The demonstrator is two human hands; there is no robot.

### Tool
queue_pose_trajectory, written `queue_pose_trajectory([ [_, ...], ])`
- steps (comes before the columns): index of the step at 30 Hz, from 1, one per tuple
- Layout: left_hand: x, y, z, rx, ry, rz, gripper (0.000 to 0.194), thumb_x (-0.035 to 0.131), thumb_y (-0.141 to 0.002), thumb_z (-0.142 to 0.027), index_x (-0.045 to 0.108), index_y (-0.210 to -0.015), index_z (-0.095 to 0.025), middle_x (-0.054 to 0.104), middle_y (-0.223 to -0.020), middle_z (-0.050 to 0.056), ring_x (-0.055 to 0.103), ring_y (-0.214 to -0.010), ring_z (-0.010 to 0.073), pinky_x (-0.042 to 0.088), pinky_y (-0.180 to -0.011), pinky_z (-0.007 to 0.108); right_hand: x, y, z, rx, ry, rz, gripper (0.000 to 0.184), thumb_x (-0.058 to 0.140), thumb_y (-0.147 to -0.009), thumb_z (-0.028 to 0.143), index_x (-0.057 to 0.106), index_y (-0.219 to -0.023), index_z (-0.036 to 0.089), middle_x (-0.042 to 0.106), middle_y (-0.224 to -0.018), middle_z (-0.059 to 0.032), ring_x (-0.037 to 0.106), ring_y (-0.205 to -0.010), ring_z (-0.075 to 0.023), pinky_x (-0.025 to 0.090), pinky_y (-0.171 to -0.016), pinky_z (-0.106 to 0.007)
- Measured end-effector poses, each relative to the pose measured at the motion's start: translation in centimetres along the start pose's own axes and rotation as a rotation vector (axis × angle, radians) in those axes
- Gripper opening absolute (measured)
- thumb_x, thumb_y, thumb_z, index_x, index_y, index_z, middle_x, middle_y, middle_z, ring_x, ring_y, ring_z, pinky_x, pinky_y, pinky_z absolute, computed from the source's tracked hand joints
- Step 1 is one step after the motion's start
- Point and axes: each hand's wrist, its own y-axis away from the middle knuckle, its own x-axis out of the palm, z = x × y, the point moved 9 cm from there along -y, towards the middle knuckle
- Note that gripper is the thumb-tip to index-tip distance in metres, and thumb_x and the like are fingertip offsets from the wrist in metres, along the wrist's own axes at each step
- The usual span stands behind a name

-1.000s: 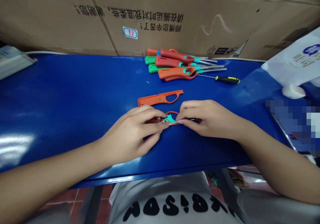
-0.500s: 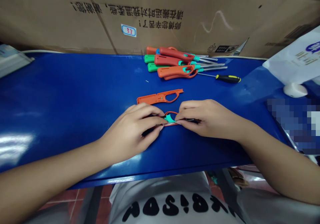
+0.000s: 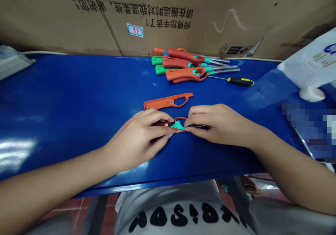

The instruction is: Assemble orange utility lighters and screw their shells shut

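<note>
Both hands meet over a half-open orange lighter shell point(image 3: 179, 125) with a teal trigger, lying on the blue table point(image 3: 78, 95). My left hand point(image 3: 139, 140) pinches the shell's left end, fingers curled over it. My right hand point(image 3: 217, 123) pinches its right end, where a dark metal tube pokes out under the fingers. Just beyond them lies a loose orange shell half point(image 3: 168, 102), flat on the table and untouched.
A pile of several assembled orange and green lighters point(image 3: 183, 67) lies at the back, with a black-and-yellow screwdriver point(image 3: 240, 82) to its right. Cardboard boxes point(image 3: 162, 14) wall the far edge. A white bag point(image 3: 312, 63) and a small white object point(image 3: 311, 94) sit at right.
The hands stay on the lighter shell with only slight finger shifts at the teal trigger. The view has tilted a little.
</note>
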Motion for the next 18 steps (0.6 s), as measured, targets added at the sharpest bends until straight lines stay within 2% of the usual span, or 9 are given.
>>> queue_pose_trajectory([
  [4, 0.3, 0.1, -0.3, 0.03, -0.082, 0.024, 0.021, 0.059, -0.099, -0.018, 0.077, -0.109, -0.022, 0.069, -0.117, 0.008, 0.065, -0.101, 0.0228, 0.052, -0.086, 0.039, 0.0, 0.0, 0.1, -0.001, -0.003, -0.001, 0.014, 0.059, -0.1, 0.025, 0.071, -0.096, 0.022, 0.069, -0.096, -0.0004, 0.064, -0.079, -0.0121, 0.039, -0.065, -0.025],
  [8, 0.2, 0.0, -0.2, 0.009, -0.092, 0.045, 0.023, 0.059, -0.099, -0.02, 0.076, -0.114, -0.023, 0.068, -0.118, 0.008, 0.065, -0.101, 0.0228, 0.053, -0.087, 0.039, 0.2, -0.2, 0.4, -0.007, 0.085, 0.002, 0.017, 0.056, -0.102, 0.028, 0.072, -0.097, 0.022, 0.07, -0.096, -0.0013, 0.064, -0.078, -0.0133, 0.037, -0.063, -0.026],
  [12, -1.1, -0.3, 0.0, -0.026, -0.028, 0.049, 0.02, 0.063, -0.097, -0.021, 0.075, -0.112, -0.021, 0.071, -0.113, 0.006, 0.066, -0.101, 0.0205, 0.053, -0.091, 0.037, -0.1, -0.2, 0.3, -0.019, 0.089, -0.021, 0.017, 0.056, -0.102, 0.028, 0.071, -0.098, 0.022, 0.07, -0.097, -0.0011, 0.064, -0.079, -0.0133, 0.037, -0.063, -0.027],
  [15, -2.3, -0.5, 0.4, -0.046, -0.025, 0.039, 0.018, 0.064, -0.096, -0.022, 0.075, -0.109, -0.018, 0.075, -0.101, 0.004, 0.067, -0.093, 0.0177, 0.054, -0.085, 0.032, -0.4, -0.1, -0.1, -0.004, 0.045, -0.024, 0.015, 0.057, -0.101, 0.026, 0.071, -0.097, 0.022, 0.07, -0.097, -0.0009, 0.064, -0.079, -0.0128, 0.039, -0.063, -0.026],
  [18, -2.4, -0.5, 1.1, -0.064, -0.057, 0.066, 0.018, 0.065, -0.096, -0.023, 0.077, -0.109, -0.018, 0.075, -0.098, 0.004, 0.069, -0.09, 0.0174, 0.055, -0.081, 0.03, -0.6, -0.1, -0.5, 0.02, 0.051, -0.012, 0.016, 0.057, -0.101, 0.026, 0.072, -0.098, 0.022, 0.07, -0.098, -0.0011, 0.065, -0.079, -0.0131, 0.039, -0.064, -0.026],
])
